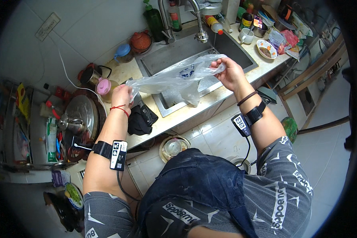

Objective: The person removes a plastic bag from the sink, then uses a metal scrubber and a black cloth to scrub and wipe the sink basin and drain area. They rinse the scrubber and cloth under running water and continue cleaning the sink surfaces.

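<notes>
The bag [182,78], probably light, limp and slippery, is pinched by left hand [122,96] and right hand [231,73]; its edges are best gripped.

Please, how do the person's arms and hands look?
Left hand and right hand are bare. Short grey sleeves carry white print. Each forearm has a black strap, black-and-white box and dark cable. The left wears a red cord bracelet, the right a dark band.

My bare left hand [122,96] and right hand [231,74] stretch a translucent plastic bag [170,82] above the grey steel sink [156,61], near its front edge.
</notes>
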### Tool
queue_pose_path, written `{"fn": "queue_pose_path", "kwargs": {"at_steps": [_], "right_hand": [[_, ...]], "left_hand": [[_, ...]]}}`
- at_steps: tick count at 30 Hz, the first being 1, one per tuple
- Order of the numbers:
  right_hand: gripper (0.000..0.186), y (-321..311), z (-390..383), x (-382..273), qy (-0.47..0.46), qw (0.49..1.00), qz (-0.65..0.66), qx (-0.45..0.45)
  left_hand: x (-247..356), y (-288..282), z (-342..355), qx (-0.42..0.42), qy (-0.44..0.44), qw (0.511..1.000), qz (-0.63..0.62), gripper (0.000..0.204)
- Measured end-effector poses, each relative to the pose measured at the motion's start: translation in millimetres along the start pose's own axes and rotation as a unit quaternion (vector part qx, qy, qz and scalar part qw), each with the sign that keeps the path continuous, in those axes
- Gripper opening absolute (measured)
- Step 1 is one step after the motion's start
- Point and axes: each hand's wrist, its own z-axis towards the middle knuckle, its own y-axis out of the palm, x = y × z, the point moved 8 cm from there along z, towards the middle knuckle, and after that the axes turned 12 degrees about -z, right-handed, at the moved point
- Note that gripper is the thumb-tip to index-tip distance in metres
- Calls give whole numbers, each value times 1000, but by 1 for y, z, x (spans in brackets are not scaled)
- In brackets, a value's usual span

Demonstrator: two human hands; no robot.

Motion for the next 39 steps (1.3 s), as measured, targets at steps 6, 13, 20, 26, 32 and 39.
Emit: {"fn": "queue_pose_path", "kwargs": {"at_steps": [6,13,20,26,32,39], "right_hand": [[18,10,-4,-16,-41,996,21,-74],[32,35,-24,-37,-119,981,-112,-106],[46,44,-45,-29,-236,875,-392,-158],[53,26,-54,16,-241,774,-566,-149],[56,0,-55,39,-59,878,-457,-129],[59,26,-75,38,-195,749,-601,-197]], "left_hand": [[-3,0,-16,30,29,999,19,12],[-8,-4,-28,-10,76,987,-141,9],[-26,1,-40,-86,146,972,-162,11],[-78,-2,-52,-103,86,990,-36,14],[-85,-2,-53,-93,74,992,-34,17],[-74,14,-70,-189,134,972,-44,10]]}}
